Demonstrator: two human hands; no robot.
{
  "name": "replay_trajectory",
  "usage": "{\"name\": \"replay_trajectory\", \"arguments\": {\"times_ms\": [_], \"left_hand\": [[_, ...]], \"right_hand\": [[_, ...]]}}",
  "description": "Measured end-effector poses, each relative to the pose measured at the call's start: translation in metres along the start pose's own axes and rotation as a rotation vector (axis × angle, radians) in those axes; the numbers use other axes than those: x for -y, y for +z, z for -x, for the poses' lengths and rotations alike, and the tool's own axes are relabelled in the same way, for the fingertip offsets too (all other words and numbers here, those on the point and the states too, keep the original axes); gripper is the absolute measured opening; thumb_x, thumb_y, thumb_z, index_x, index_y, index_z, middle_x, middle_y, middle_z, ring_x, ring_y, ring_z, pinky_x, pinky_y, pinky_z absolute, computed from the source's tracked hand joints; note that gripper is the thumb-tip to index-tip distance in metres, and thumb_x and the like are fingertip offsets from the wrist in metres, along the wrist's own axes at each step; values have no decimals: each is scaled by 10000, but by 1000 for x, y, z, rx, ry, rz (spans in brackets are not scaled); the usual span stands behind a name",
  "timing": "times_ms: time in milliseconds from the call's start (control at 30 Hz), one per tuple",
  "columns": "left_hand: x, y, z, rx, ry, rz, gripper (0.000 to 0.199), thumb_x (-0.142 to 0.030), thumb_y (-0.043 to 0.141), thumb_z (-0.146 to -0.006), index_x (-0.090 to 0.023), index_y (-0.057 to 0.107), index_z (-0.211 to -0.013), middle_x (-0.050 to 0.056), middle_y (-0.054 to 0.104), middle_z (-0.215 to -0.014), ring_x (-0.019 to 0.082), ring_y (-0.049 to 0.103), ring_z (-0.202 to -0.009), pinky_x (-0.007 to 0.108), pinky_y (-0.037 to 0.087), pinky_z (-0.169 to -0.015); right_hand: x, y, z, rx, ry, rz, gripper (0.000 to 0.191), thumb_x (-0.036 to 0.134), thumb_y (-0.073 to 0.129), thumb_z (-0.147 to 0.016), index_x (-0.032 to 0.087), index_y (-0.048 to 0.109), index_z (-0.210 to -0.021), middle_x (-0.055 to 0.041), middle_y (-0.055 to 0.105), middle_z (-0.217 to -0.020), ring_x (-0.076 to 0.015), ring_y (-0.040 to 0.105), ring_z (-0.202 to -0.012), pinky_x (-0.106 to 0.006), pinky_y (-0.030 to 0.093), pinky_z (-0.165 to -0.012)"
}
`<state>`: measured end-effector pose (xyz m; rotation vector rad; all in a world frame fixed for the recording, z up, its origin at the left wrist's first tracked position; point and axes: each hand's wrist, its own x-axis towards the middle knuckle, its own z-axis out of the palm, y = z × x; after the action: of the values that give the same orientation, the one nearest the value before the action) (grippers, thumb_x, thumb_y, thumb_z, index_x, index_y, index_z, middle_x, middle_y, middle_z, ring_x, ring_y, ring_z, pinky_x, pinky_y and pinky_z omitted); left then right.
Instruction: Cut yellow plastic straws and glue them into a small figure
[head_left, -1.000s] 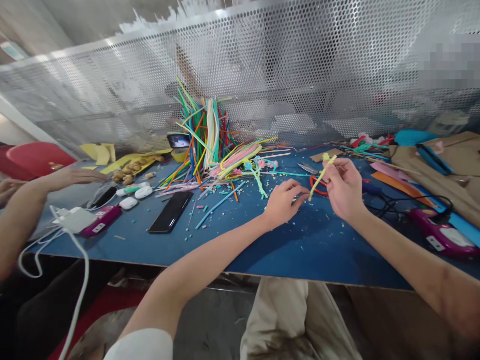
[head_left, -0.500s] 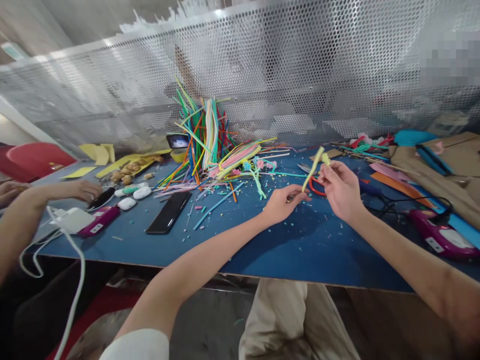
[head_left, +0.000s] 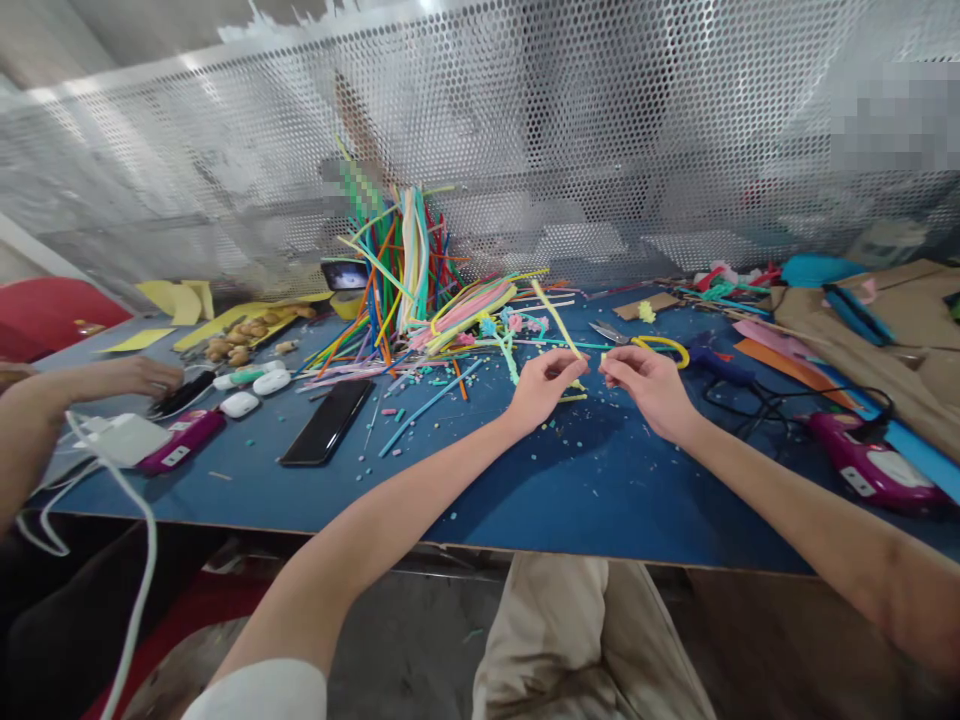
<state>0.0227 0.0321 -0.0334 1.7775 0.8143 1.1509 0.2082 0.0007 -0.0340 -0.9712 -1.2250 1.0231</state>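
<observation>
My left hand [head_left: 541, 388] is closed on yellow pipe cleaner. One length of the yellow pipe cleaner [head_left: 556, 320] sticks up and away to the left, and a short end shows below the fingers. Close by on the right, my right hand [head_left: 651, 388] is pinched, fingertips facing the left ones; a tiny pale bit shows there, too small to name. Just beyond it lie scissors [head_left: 664, 346] with yellow handles. A small crinkled yellow pipe-cleaner piece [head_left: 646, 312] rests by a scrap of brown cardboard. Left of my hands stands a twisted mint-green pipe-cleaner figure [head_left: 510, 352].
Bundles of coloured pipe cleaners [head_left: 411, 265] stand at the back by a perforated metal screen [head_left: 600, 130]. A black phone [head_left: 328, 422] lies to the left, past small clippings. A co-worker's hand [head_left: 139, 377] is at far left. Right: a glue gun [head_left: 720, 360] and purple power strip [head_left: 874, 465].
The crinkled yellow piece has left my right hand and lies on the table farther back. My right hand has moved left and lower, close to my left hand, and the view has shifted slightly.
</observation>
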Motion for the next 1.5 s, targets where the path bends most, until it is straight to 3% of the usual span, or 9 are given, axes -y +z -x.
{"name": "replay_trajectory", "arguments": {"times_ms": [133,233,500,667,867,1000,1100,1267,1500], "left_hand": [[-4,2,3,50,-5,-127,350,-480,600,-884,-144,695,-908,37,712,-860,126,621,-757,242,480,-686],[-8,1,4,98,35,-215,355,-464,534,-930,-157,711,-933,38,728,-898,132,631,-780,246,473,-688],[-7,-1,4,110,116,-249,334,-438,530,-943,-169,721,-998,55,739,-1000,157,650,-875,264,479,-753],[-5,-3,2,216,58,-216,382,-476,508,-945,-147,695,-1001,56,726,-951,139,637,-804,251,478,-719],[-10,-4,1,302,33,-211,371,-484,523,-925,-136,651,-913,36,685,-833,117,592,-724,241,460,-691],[-11,-4,0,318,35,-214,353,-465,552,-902,-130,635,-828,14,646,-765,98,537,-663,234,434,-656],[-10,-5,-2,329,45,-219,340,-471,579,-884,-139,649,-859,-1,623,-752,88,504,-644,225,417,-629],[-6,-7,-4,299,35,-176,350,-485,589,-885,-147,670,-919,18,658,-810,92,532,-669,234,440,-668],[-9,-8,-4,304,-8,-69,375,-486,573,-903,-144,706,-981,60,715,-910,130,612,-780,254,476,-734]], "right_hand": [[-2,1,1,6,-34,62,234,410,770,-737,210,720,-848,-4,672,-776,-135,573,-640,-318,491,-668],[-5,2,1,15,-35,90,233,421,771,-733,218,725,-838,-4,680,-772,-137,569,-640,-321,486,-665],[0,1,5,132,191,-164,297,359,836,-686,204,645,-853,19,626,-800,-102,543,-677,-266,449,-644],[2,-3,3,190,248,-216,334,327,842,-685,192,631,-905,25,599,-785,-99,531,-673,-260,412,-610],[4,-7,2,257,211,-137,309,355,787,-743,193,719,-998,-4,643,-819,-102,499,-649,-278,397,-612],[3,-5,3,263,123,-7,278,424,749,-778,189,739,-927,-3,636,-745,-113,484,-631,-286,396,-595],[3,-2,3,175,32,17,238,415,771,-762,196,732,-844,6,623,-717,-114,495,-624,-285,415,-594],[7,-4,-1,6,-35,-176,181,394,781,-760,235,719,-819,9,615,-745,-112,523,-616,-293,475,-603],[6,-7,0,99,8,-35,236,398,811,-716,218,750,-857,-16,678,-771,-127,560,-628,-302,496,-606]]}}
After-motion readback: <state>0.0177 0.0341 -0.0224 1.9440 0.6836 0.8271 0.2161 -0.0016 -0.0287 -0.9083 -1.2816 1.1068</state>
